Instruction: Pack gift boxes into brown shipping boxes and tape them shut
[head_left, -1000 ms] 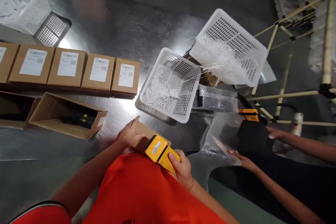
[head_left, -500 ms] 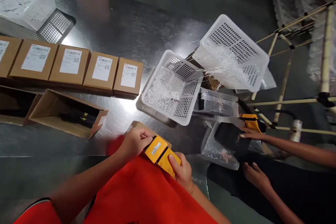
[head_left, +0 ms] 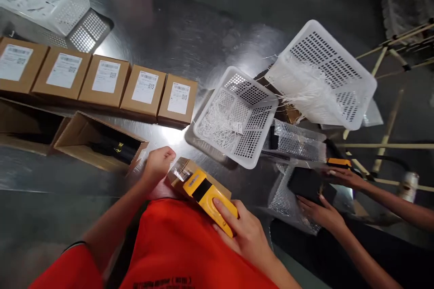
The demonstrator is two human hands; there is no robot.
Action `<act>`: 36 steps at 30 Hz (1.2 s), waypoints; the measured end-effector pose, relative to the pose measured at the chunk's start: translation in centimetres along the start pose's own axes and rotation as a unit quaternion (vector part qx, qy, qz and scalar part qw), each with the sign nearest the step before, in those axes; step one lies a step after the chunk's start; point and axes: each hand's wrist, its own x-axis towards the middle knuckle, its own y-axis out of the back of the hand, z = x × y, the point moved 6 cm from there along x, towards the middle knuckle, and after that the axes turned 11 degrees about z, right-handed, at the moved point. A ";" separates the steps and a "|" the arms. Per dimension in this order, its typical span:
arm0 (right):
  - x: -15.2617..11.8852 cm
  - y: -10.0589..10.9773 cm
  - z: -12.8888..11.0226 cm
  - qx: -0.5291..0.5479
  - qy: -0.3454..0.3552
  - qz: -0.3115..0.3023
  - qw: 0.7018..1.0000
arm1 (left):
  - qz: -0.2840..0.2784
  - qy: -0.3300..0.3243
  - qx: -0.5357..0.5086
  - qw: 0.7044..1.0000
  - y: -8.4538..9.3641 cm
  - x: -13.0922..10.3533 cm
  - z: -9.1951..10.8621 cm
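My right hand (head_left: 249, 230) grips a yellow tape dispenser (head_left: 212, 201) with a black band across it, the thumb lying on its top. The dispenser is tilted over a small cardboard box (head_left: 220, 186), which it partly hides. Clear, shiny tape (head_left: 181, 172) shows at the box's left end, by the dispenser's front. Left of that, my left hand (head_left: 159, 162) is raised with its fingers curled together; whether they pinch the tape's end I cannot make out. The box lies at the table's near edge, against my red shirt.
Labelled cardboard boxes (head_left: 106, 81) stand in a row at left, with open boxes (head_left: 98, 144) holding black things before them. White baskets (head_left: 233, 117) hold thin white strings. At right, a co-worker's hands (head_left: 322, 212) touch a black item (head_left: 305, 185) on bubble wrap (head_left: 280, 194).
My left hand has moved left, away from the dispenser's front. The dispenser has turned to show its other face. The co-worker's lower hand has moved onto the black item.
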 end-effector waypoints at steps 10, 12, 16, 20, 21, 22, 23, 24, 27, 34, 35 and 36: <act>2.7 -1.4 -0.8 -0.082 0.023 -0.064 0.994 | 0.128 -0.015 0.063 0.990 1.0 2.1 -5.3; 3.2 -1.5 -1.2 -0.092 0.030 -0.065 0.993 | 0.138 -0.020 0.067 0.988 1.0 1.9 -5.9; 3.8 -1.5 -1.6 -0.110 0.045 -0.059 0.991 | 0.096 0.008 0.065 0.993 -1.7 1.3 -8.4; 3.8 -1.7 -1.7 -0.118 0.045 -0.062 0.990 | 0.022 0.016 0.054 0.998 -6.5 0.2 -10.3; 3.7 -1.7 -1.7 -0.120 0.043 -0.064 0.990 | 0.009 0.015 0.053 0.998 -7.4 -0.1 -10.5; 3.6 -1.8 -1.7 -0.120 0.042 -0.064 0.990 | -0.003 0.012 0.052 0.999 -8.1 -0.2 -10.6; 3.5 -1.8 -1.6 -0.120 0.040 -0.063 0.990 | -0.016 0.007 0.052 0.998 -8.6 -0.3 -10.6; 3.4 -1.8 -1.6 -0.119 0.038 -0.060 0.990 | -0.030 0.001 0.052 0.998 -8.8 -0.3 -10.5; 3.4 -1.7 -1.5 -0.113 0.036 -0.051 0.992 | -0.074 -0.028 0.055 0.995 -9.1 -0.2 -9.9; 3.4 -1.8 -1.3 -0.107 0.023 -0.049 0.993 | -0.101 -0.034 0.116 0.988 -8.1 0.4 -9.5; 3.4 -1.8 -1.3 -0.109 0.024 -0.048 0.993 | -0.097 -0.029 0.128 0.987 -7.7 0.3 -9.5; 3.4 -1.7 -1.4 -0.112 0.026 -0.046 0.992 | -0.092 -0.024 0.139 0.986 -7.4 0.1 -9.5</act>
